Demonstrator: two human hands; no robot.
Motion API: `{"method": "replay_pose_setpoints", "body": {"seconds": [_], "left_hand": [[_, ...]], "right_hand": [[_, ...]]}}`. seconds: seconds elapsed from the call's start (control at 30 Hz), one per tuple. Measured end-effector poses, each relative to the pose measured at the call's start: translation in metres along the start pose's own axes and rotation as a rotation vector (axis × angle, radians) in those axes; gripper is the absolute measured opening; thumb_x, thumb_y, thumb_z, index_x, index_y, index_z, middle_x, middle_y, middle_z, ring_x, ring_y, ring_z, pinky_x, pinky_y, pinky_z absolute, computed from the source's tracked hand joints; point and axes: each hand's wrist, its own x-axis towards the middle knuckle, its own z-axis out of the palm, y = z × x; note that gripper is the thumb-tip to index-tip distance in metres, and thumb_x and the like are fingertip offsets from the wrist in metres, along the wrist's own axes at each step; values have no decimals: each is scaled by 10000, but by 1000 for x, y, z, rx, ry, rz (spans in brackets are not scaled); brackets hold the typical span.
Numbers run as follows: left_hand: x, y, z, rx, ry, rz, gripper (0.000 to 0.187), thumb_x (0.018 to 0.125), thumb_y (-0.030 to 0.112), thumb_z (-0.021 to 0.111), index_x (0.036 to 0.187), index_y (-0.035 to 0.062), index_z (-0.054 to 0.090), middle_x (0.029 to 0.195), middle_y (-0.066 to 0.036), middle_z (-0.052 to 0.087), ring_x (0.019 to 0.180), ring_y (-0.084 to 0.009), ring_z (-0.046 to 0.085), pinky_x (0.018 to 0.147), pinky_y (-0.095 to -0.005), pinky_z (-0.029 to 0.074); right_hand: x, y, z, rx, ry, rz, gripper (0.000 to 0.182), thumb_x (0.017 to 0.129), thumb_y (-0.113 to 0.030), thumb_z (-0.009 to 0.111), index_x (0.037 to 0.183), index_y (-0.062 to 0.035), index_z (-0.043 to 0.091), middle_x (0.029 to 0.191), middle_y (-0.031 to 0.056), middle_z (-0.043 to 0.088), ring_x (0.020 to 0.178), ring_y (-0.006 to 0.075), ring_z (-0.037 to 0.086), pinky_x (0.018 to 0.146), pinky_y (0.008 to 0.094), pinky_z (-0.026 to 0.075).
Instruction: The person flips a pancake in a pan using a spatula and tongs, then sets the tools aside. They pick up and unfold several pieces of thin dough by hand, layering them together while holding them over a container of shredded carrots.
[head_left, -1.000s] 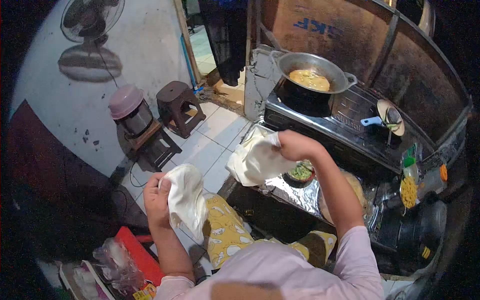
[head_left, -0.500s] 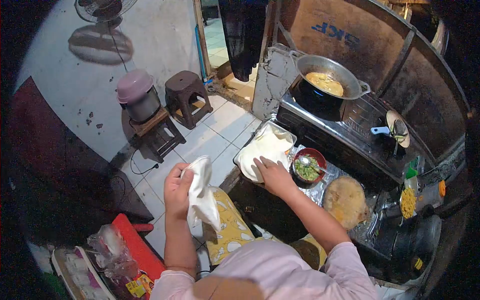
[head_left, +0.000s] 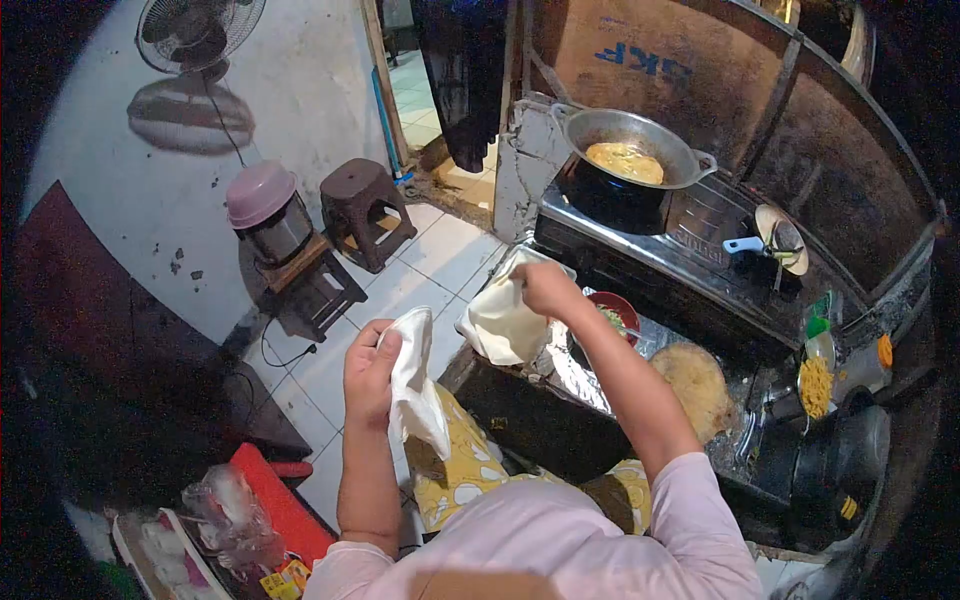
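Note:
My left hand (head_left: 369,375) is closed on a limp white sheet (head_left: 414,375), which hangs in folds over my lap. With fingers pinched, my right hand (head_left: 552,290) grips the upper edge of a thin cream-coloured sheet (head_left: 503,328), like a pastry wrapper. This sheet droops over a metal tray (head_left: 557,264), hiding much of it. Just right of the tray, my right forearm partly covers a red bowl (head_left: 630,312) of chopped greens. A round wooden board (head_left: 692,385) lies beyond the forearm.
A wok (head_left: 690,160) with yellow food stands on the stove (head_left: 690,238). A strainer with a light blue handle (head_left: 742,245) rests at the stove's right. Yellow pieces (head_left: 815,388) sit near the right edge. Stools (head_left: 362,190) and a pink-lidded pot (head_left: 262,195) stand at left.
My right hand has gone from lying spread on the cream sheet to pinching and raising its edge. My left hand still holds the white sheet. The view has shifted slightly.

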Motion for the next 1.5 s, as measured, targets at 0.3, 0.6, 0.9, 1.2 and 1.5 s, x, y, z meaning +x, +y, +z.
{"method": "replay_pose_setpoints", "body": {"seconds": [0.3, 0.6, 0.9, 1.2, 1.5], "left_hand": [[-5, 3, -7, -16, 62, 34, 199, 945, 200, 598, 1050, 34, 568, 856, -39, 658, 685, -87, 608, 607, -227, 489], [4, -8, 0, 26, 29, -14, 206, 953, 222, 589, 1044, 38, 578, 852, -24, 654, 687, -60, 588, 605, -209, 466], [23, -41, 53, 710, -196, 267, 191, 953, 213, 551, 1023, 39, 585, 840, -70, 668, 693, -214, 650, 606, -345, 505], [-47, -63, 157, 1268, -664, 395, 364, 867, 199, 622, 1187, 55, 527, 841, -149, 626, 743, -374, 637, 668, -443, 520], [-66, -62, 143, 631, -756, -105, 254, 905, 29, 591, 1151, -26, 555, 953, -139, 697, 889, -163, 677, 767, -284, 550]], "right_hand": [[-14, -28, -15, 20, 157, 10, 235, 763, -42, 515, 971, -39, 624, 919, 223, 646, 895, 393, 630, 772, 470, 500], [-97, -4, 63, -154, 125, -147, 390, 759, -61, 615, 1147, -18, 593, 1074, 176, 643, 1120, 329, 571, 1002, 466, 397], [-149, -89, 46, 1505, 86, 238, 478, 991, -273, 459, 1394, -28, 377, 1398, 116, 447, 1299, 213, 419, 1057, 364, 348], [-173, -42, 79, 2581, 179, 136, 577, 927, -476, 305, 1331, -104, 483, 1367, 132, 493, 1250, 317, 471, 1091, 481, 322], [-175, -22, 60, 2815, 308, 35, 589, 964, -427, 301, 1414, -54, 381, 1422, 189, 427, 1274, 363, 452, 1089, 488, 353]]}}
